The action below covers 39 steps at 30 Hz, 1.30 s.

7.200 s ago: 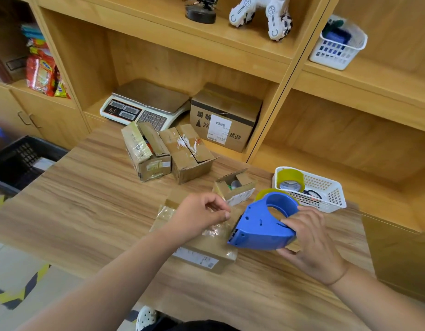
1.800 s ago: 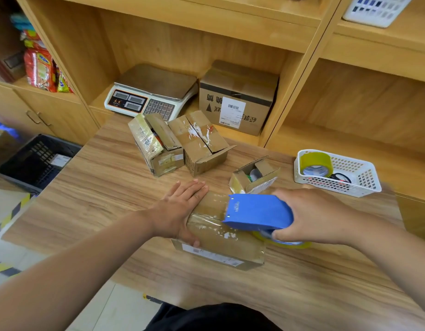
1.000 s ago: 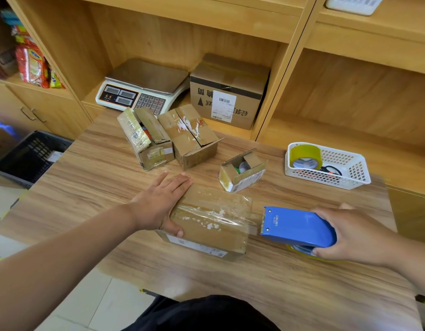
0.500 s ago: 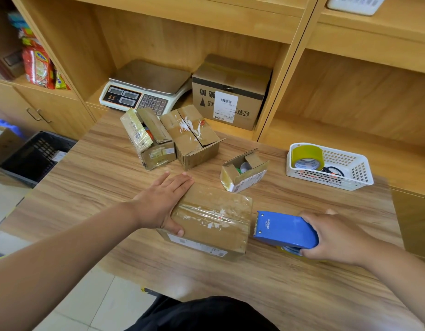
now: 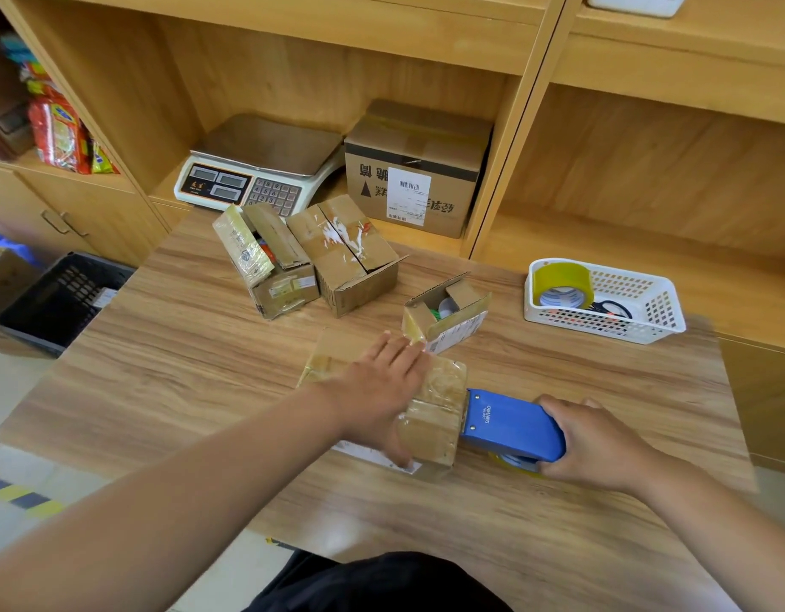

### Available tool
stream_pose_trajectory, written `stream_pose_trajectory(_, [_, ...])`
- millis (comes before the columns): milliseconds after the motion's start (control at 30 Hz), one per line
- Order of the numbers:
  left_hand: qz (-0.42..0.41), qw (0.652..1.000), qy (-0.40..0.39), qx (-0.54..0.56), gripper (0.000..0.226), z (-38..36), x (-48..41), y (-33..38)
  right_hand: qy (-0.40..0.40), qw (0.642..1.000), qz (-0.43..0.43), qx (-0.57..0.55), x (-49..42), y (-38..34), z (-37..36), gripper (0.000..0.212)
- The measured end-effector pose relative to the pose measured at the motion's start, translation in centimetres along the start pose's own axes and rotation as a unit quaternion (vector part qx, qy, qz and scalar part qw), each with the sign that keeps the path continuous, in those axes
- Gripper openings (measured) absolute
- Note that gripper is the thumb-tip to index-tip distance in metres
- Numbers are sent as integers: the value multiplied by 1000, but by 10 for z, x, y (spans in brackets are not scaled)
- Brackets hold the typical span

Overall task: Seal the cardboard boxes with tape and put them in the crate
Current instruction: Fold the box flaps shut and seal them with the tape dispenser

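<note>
Left hand [image 5: 381,390], fingers straight, pressed flat on top of a taped cardboard box [image 5: 439,417] on the table [image 5: 205,368]. Right hand [image 5: 598,443] curled round a blue tape dispenser [image 5: 514,424], front edge against the box end nearest that grip. Probably best for finishing the strip: pin the box firmly, tilt the dispenser, tear cleanly, then smooth the loose end down the side. Black crate [image 5: 59,298] well out beyond the left elbow, off the table, partly hidden by its corner. Tape cut or uncut: impossible to tell. Roll mostly hidden under the dispenser and the gripping fingers.
</note>
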State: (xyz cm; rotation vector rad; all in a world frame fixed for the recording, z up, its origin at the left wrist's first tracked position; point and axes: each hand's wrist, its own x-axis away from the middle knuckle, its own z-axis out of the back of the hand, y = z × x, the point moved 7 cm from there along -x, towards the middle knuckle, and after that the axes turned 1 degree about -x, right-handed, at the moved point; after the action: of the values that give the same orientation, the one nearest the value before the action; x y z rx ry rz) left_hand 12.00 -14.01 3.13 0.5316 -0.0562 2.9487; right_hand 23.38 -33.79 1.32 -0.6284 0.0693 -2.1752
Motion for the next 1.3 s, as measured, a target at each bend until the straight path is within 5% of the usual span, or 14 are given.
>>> stream_pose_trajectory(367, [-20, 1000, -1, 0, 132, 14, -28, 42, 16, 1000, -4, -21, 7, -4, 3, 41])
stream_pose_trajectory(667, [-25, 987, 113, 115, 131, 48, -6, 16, 46, 997, -13, -60, 25, -20, 44, 45])
stream_pose_trajectory(967, [12, 934, 136, 330, 136, 45, 47, -34, 76, 994, 32, 69, 23, -97, 113, 42])
stream_pose_trajectory(1300, [67, 943, 127, 301, 143, 33, 85, -82, 74, 981, 99, 148, -12, -202, 124, 49])
